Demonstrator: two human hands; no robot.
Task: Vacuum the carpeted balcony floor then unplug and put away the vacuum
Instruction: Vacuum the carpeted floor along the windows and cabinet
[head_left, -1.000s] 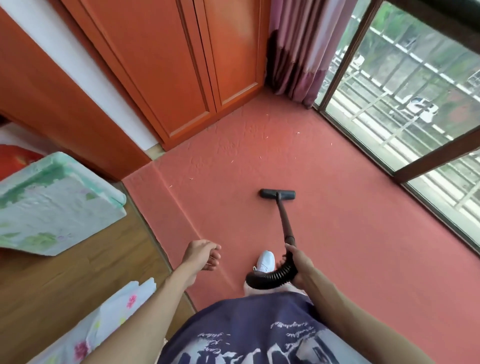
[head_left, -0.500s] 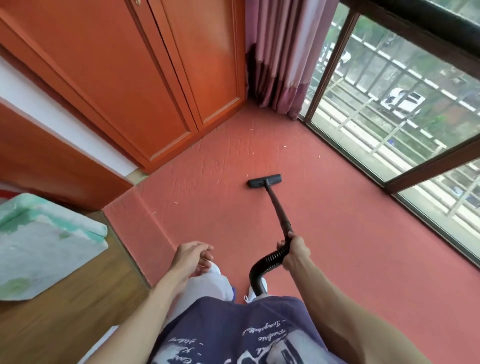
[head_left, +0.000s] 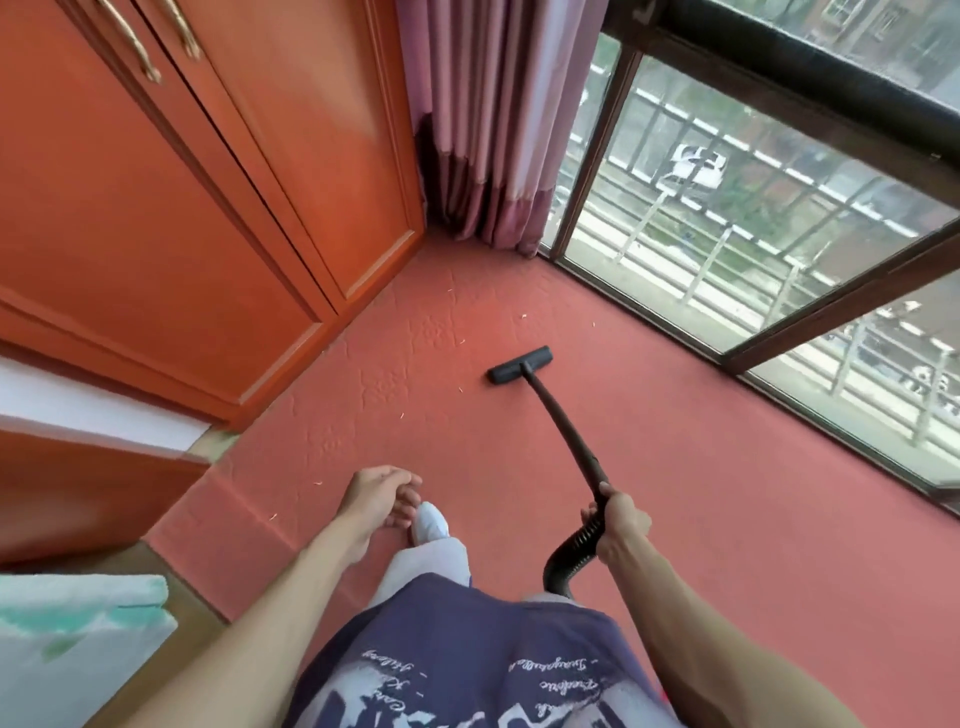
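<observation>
A black vacuum wand slants from my right hand down to a flat black floor nozzle resting on the red carpet. My right hand grips the wand where it meets the ribbed black hose, which curves down behind my shirt. My left hand hangs in the air above my white shoe, fingers loosely curled, holding nothing. Small pale bits of debris dot the carpet ahead of and left of the nozzle. The vacuum body and its plug are out of sight.
An orange wooden wardrobe lines the left side. A purple curtain hangs in the far corner. Floor-to-ceiling windows bound the right. A light mattress corner sits at the bottom left over a wooden floor strip.
I have stepped forward onto the carpet and the nozzle has slid farther toward the curtain corner. My right hand kept its grip; my left hand stayed idle.
</observation>
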